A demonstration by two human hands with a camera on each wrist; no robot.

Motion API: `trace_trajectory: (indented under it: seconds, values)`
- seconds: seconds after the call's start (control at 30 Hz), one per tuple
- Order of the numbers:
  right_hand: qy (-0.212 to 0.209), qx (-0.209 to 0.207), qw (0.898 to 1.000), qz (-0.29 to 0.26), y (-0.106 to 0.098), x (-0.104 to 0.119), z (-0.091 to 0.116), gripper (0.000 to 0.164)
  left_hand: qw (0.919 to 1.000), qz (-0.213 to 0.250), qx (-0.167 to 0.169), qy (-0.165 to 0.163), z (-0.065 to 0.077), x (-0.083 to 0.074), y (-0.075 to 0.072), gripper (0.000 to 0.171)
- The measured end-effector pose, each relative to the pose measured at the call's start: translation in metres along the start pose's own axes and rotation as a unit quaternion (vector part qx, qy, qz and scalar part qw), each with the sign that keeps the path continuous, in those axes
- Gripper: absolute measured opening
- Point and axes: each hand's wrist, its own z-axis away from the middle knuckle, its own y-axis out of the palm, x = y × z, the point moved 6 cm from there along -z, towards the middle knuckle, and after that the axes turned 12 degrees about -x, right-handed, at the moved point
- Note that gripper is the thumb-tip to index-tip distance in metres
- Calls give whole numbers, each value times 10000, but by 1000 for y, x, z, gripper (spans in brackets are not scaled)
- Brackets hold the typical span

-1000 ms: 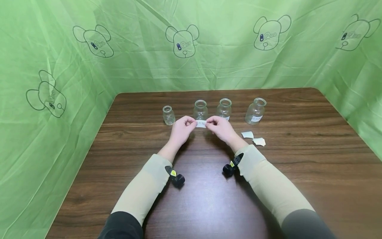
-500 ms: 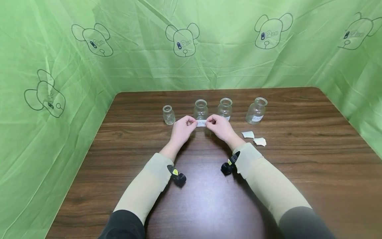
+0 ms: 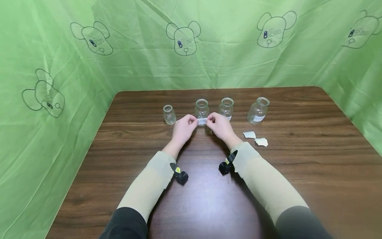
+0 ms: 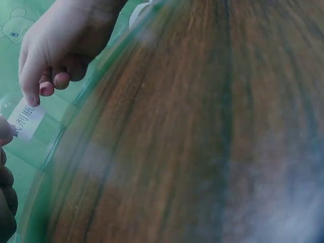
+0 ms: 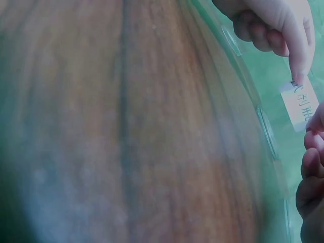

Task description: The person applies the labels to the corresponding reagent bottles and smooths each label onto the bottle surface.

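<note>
Between thumb and fingers, my left hand (image 3: 182, 129) pinches the left end of a small white label (image 3: 202, 121). Its other end is pinched by my right hand (image 3: 221, 127). The strip is stretched level before the lower part of a clear glass jar (image 3: 202, 108); whether it touches the glass, I cannot tell. Handwritten characters show on the label (image 4: 28, 120) in the left wrist view, and on the label (image 5: 299, 106) in the right wrist view. Partly behind my right hand stands a second glass jar (image 3: 225, 109) with a white label low on its front.
To the left is a smaller glass jar (image 3: 169, 117). A labelled glass jar (image 3: 258, 111) stands farther right. Two white paper scraps (image 3: 249, 134) lie right of my right hand on the wooden table (image 3: 203, 196). Green cloth (image 3: 221, 59) hangs behind and at the sides.
Both hands have brought the label slightly up and nearer the jar, whose base now shows beneath it. The grip at both ends is unchanged. The head view has shifted a little.
</note>
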Motion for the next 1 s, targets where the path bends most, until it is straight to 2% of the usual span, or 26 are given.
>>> trace_trajectory:
  seconds: [0.37,0.63,1.0]
  values:
    - [-177,-85,9990,412,0,2,-1,8,9998,-149,-62,71,-2,-2,0,16]
    - [-425,-261,9969,616,-1,8,-1,8,9998,-41,-169,70,-3,1,2,16]
    - [-372,-261,9967,672,-2,7,0,10,9997,-132,-134,140,-3,0,3,16]
